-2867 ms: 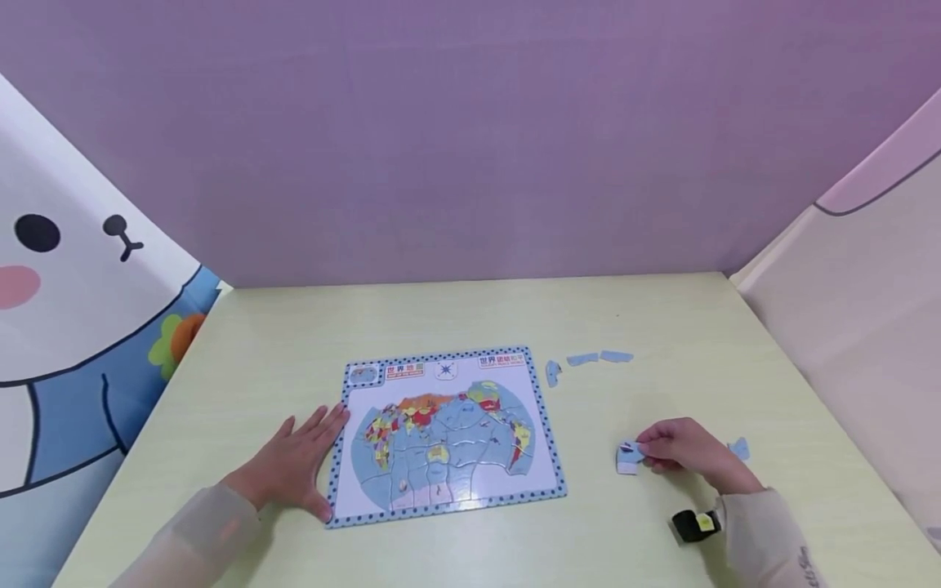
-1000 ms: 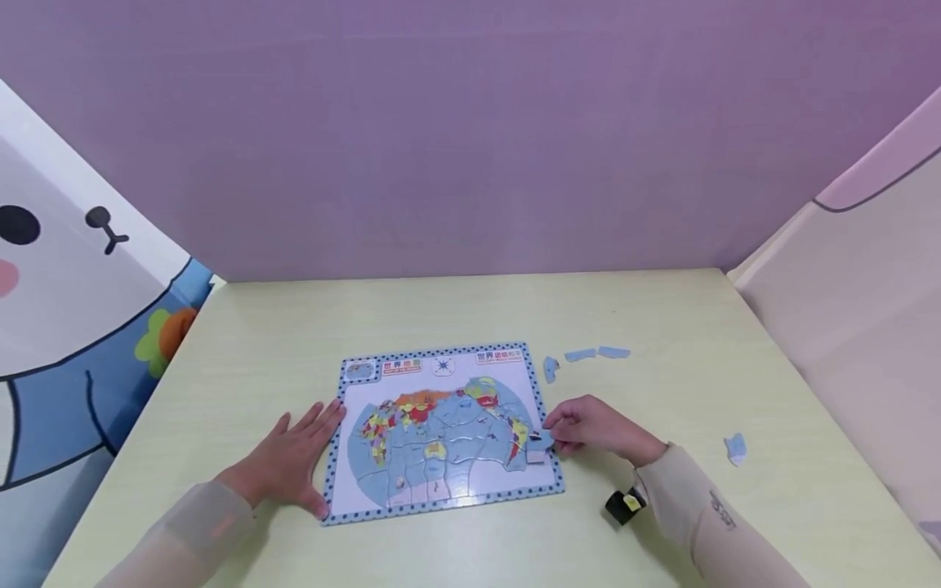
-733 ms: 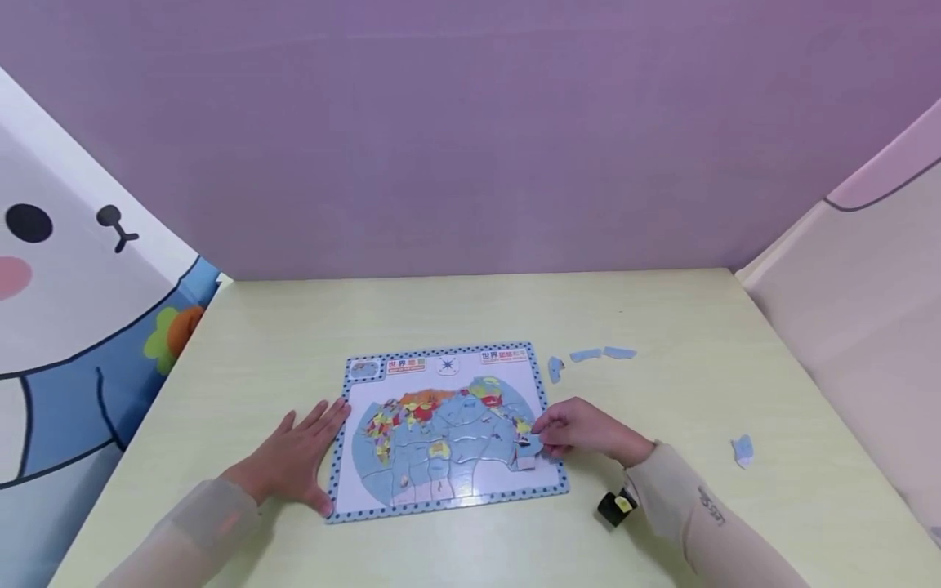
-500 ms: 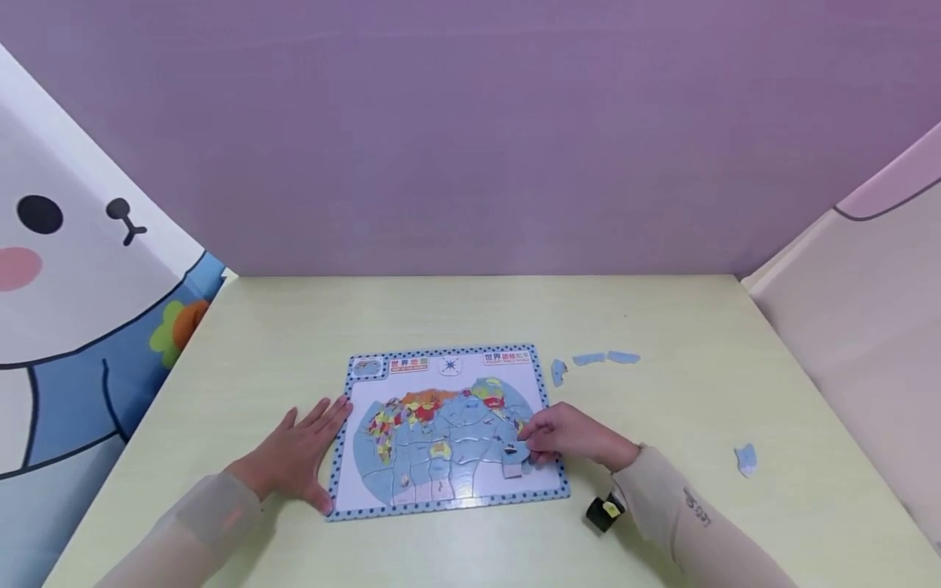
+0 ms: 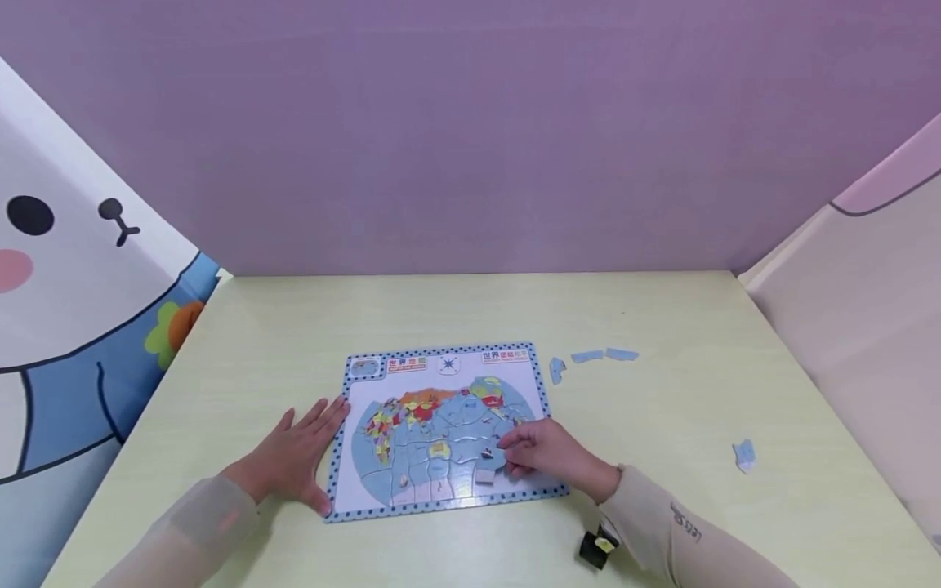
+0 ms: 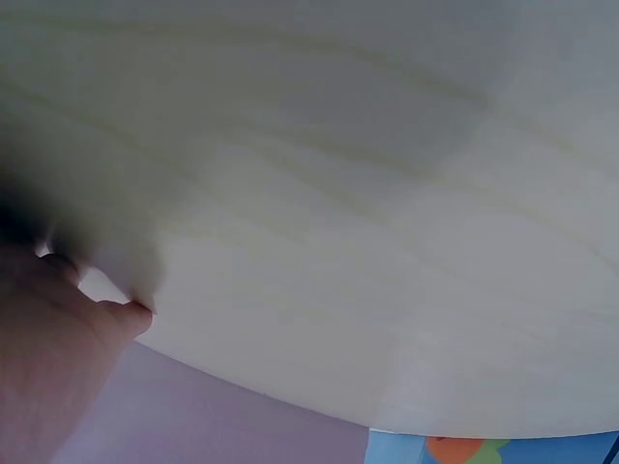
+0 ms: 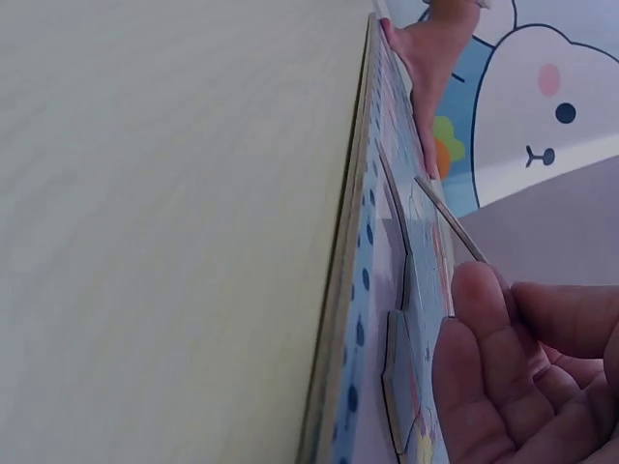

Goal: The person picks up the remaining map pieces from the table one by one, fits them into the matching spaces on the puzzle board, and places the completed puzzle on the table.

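Note:
A world-map jigsaw puzzle in a dotted blue frame (image 5: 470,373) lies on the table, largely filled, with a bare white gap at its lower right. My left hand (image 5: 290,457) rests on the frame's left edge, fingers and thumb spread. Between thumb and fingertips, my right hand (image 5: 547,457) pinches a blue-and-white puzzle piece (image 5: 485,474) over the lower right of the map. In the right wrist view the held puzzle piece (image 7: 451,220) is edge-on, tilted and raised above the board. The left wrist view shows part of the left hand (image 6: 68,348) at its edge.
Right of the board's top corner lie three loose puzzle pieces (image 5: 557,371), and a further puzzle piece (image 5: 745,456) sits far right. A black cube with a yellow mark (image 5: 597,547) is at the right wrist. A purple partition (image 5: 470,163) stands behind the table.
My right hand has carried the puzzle piece leftward from the table on the right, across the board's right edge, to the map's lower right. The left hand has stayed on the frame.

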Demonstrator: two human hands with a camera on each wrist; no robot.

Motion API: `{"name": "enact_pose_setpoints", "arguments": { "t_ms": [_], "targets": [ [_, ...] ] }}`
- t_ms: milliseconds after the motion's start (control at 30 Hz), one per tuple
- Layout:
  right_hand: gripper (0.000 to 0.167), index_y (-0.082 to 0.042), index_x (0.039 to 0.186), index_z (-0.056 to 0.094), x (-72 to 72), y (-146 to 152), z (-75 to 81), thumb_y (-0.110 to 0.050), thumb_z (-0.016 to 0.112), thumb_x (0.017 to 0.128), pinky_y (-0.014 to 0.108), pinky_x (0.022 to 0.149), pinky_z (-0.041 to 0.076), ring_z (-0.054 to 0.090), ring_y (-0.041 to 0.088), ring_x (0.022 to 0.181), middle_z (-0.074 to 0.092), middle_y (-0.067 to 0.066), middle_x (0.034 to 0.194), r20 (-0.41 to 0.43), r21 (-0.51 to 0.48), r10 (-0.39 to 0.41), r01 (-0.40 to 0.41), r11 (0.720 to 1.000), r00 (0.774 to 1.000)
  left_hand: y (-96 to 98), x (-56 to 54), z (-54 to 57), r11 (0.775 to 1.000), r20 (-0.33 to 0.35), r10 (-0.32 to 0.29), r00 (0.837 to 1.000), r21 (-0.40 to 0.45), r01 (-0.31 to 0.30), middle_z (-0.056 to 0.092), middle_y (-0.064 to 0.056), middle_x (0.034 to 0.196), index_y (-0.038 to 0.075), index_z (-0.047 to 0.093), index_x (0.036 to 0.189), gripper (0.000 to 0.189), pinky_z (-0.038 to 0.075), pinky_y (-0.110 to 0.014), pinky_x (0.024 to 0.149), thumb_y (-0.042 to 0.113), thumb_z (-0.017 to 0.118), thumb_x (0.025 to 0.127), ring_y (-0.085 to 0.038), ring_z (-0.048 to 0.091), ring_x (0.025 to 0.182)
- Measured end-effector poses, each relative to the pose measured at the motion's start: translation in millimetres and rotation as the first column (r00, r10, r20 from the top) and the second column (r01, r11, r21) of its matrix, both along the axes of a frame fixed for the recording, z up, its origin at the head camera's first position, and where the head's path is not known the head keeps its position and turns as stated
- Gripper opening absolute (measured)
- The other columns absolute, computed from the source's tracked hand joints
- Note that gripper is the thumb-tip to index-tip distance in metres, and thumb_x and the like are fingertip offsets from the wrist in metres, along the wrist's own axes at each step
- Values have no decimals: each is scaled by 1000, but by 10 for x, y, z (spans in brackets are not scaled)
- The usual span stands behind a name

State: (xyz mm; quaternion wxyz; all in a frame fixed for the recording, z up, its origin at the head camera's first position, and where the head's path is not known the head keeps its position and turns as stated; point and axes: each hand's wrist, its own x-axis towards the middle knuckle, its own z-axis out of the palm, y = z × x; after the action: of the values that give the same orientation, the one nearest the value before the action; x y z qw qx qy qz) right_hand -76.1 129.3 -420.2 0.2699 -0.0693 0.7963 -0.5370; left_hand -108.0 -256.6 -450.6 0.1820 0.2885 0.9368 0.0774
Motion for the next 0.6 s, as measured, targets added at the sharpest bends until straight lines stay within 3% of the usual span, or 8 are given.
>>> {"name": "enact_pose_setpoints", "arguments": {
  "t_ms": [600],
  "targets": [
    [18,8,105,66,22,45,-39,-1,58,92,29,66,56,65,16,66,69,7,77,44,0,-14,14,1000,999,15,16,73,1000,30,6,1000,-9,-6,23,-24,153,-6,24,147,136,15,-73,102,77,73,51,-48,17,139]
  ]
}}
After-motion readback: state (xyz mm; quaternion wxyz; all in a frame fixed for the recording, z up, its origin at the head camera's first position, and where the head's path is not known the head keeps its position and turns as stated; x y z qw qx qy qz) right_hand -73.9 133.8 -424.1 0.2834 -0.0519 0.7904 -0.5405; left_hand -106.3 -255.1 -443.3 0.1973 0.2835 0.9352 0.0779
